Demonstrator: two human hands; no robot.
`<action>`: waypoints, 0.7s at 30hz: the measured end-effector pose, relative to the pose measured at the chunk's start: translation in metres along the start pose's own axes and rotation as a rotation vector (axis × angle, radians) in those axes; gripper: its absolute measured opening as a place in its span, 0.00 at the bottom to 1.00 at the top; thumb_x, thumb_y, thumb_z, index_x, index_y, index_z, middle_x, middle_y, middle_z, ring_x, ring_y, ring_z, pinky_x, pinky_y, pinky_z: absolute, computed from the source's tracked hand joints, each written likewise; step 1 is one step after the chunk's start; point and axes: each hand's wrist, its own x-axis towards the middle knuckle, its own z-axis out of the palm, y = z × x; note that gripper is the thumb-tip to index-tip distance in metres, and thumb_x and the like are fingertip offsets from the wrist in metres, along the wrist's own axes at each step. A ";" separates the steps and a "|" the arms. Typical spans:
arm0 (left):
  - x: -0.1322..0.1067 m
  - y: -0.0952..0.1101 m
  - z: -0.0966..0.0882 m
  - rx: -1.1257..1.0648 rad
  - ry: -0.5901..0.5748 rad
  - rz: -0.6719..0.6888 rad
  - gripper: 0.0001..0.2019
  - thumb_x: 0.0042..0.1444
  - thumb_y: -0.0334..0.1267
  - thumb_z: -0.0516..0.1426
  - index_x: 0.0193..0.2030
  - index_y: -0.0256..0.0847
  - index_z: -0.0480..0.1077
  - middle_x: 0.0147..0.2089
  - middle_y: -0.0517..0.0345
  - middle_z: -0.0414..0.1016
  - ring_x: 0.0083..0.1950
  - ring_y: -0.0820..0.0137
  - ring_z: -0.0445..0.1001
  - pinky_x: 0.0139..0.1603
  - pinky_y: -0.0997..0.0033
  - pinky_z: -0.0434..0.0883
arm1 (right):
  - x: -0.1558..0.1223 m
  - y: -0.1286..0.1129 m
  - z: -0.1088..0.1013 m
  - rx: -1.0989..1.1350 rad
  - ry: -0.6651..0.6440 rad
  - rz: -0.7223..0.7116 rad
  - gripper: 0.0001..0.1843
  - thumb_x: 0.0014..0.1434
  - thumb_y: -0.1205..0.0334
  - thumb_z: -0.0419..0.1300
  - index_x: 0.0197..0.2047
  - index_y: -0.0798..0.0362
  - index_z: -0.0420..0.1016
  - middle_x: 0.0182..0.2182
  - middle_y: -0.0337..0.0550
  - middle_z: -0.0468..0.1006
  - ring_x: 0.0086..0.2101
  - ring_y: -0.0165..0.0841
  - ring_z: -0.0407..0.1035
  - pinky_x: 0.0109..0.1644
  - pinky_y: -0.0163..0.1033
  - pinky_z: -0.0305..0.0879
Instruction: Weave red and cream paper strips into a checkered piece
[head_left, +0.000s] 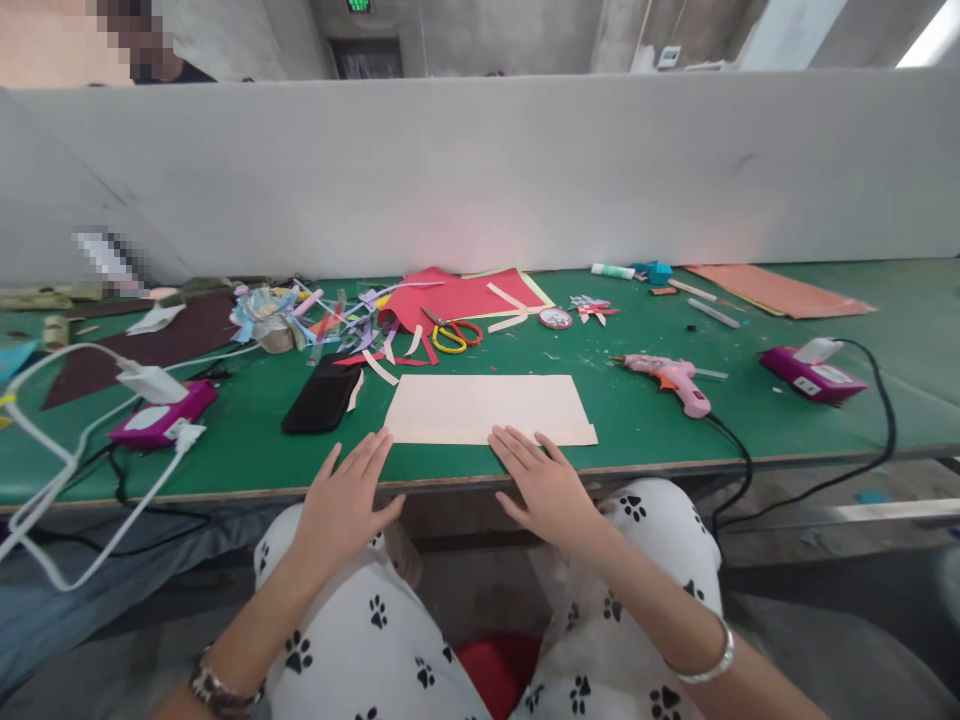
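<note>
A cream sheet of paper [487,405] lies flat near the front edge of the green desk [637,430]. Both hands are open and empty (fingers spread). The left hand [345,500] is at the sheet's near left corner, and the right hand [547,485] has its fingertips on the near edge. A black phone [324,395] lies left of the sheet, a pink glue gun [671,378] right of it and scissors [454,333] behind it.

Green table [645,420], grey partition wall [525,170] behind.
</note>
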 end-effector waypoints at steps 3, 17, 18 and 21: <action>0.003 -0.005 -0.005 -0.041 -0.023 0.005 0.26 0.52 0.48 0.45 0.55 0.36 0.60 0.56 0.46 0.65 0.56 0.58 0.64 0.55 0.53 0.58 | 0.000 0.000 -0.003 0.018 -0.009 0.003 0.29 0.56 0.57 0.47 0.60 0.56 0.52 0.59 0.46 0.56 0.58 0.36 0.50 0.59 0.47 0.47; 0.015 0.046 -0.017 -0.217 -0.001 0.221 0.22 0.57 0.43 0.45 0.53 0.32 0.63 0.48 0.45 0.70 0.48 0.60 0.68 0.45 0.60 0.67 | 0.059 -0.012 -0.017 0.165 -0.061 0.120 0.10 0.55 0.61 0.51 0.39 0.55 0.68 0.40 0.48 0.71 0.41 0.38 0.62 0.42 0.43 0.51; 0.013 0.048 -0.016 -0.192 0.005 0.207 0.22 0.56 0.43 0.45 0.54 0.32 0.62 0.49 0.45 0.70 0.48 0.60 0.67 0.46 0.60 0.66 | 0.062 -0.013 -0.016 0.172 -0.069 0.114 0.09 0.55 0.61 0.51 0.37 0.55 0.68 0.38 0.47 0.71 0.40 0.37 0.62 0.40 0.42 0.49; 0.006 0.054 -0.008 -0.132 0.045 0.171 0.23 0.56 0.42 0.46 0.55 0.32 0.60 0.52 0.45 0.68 0.52 0.60 0.65 0.52 0.60 0.62 | 0.066 -0.013 -0.015 0.214 -0.084 0.111 0.08 0.55 0.60 0.52 0.32 0.55 0.67 0.33 0.43 0.71 0.38 0.34 0.62 0.39 0.40 0.46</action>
